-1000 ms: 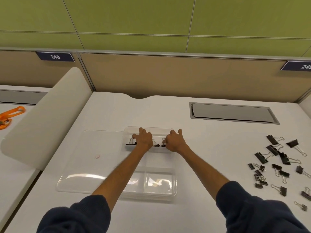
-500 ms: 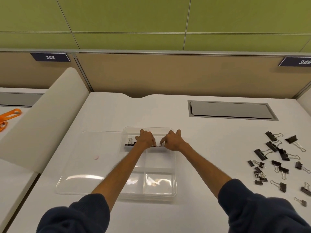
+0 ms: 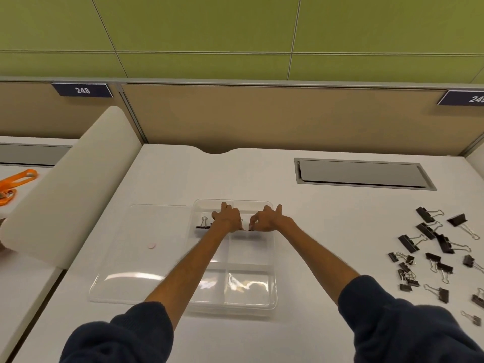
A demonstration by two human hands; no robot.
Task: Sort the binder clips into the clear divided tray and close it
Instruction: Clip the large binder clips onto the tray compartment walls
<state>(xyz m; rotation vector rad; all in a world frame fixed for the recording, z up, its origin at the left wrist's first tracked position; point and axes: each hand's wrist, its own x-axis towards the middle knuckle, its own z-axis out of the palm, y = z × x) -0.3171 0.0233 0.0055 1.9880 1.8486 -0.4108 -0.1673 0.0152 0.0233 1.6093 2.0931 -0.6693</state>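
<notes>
Currently: sorting under way, at an early stage by judgement.

- Clear divided plastic tray [image 3: 274, 258]: sits at the centre of the white tabletop [image 3: 327, 231], open, with two columns of compartments.
- Clear flat lid [image 3: 146, 260]: lies flat against the tray's left side, apparently joined along that edge. Not yet closed.
- Filed stock: one black binder clip [image 3: 203, 224] with silver wire handles stands in the far-left compartment. More dark clip bodies lie in a line across the far row, under both hands, and cannot be counted. The compartments nearer the person show only glare and no clips.
- Left hand [image 3: 227, 218]: over the far-left compartment, fingers curled down onto the clips there. Whether they grip one cannot be told.
- Right hand [image 3: 265, 220]: over the far-right compartment, thumb and forefinger drawn together at a dark clip by the divider, seemingly pinching it.
- Unfiled stock: loose black binder clips [image 3: 444, 243], large and small mixed, a good many. They are scattered on the tabletop well apart from the tray, to its right.
- Grey recessed hatch [image 3: 361, 174]: set in the tabletop beyond the tray, no part in the task.
- Outstanding, by judgement: the greater share of the sorting, since the scattered pile far outnumbers what the tray holds. After that, the lid is to be folded over and shut.
</notes>
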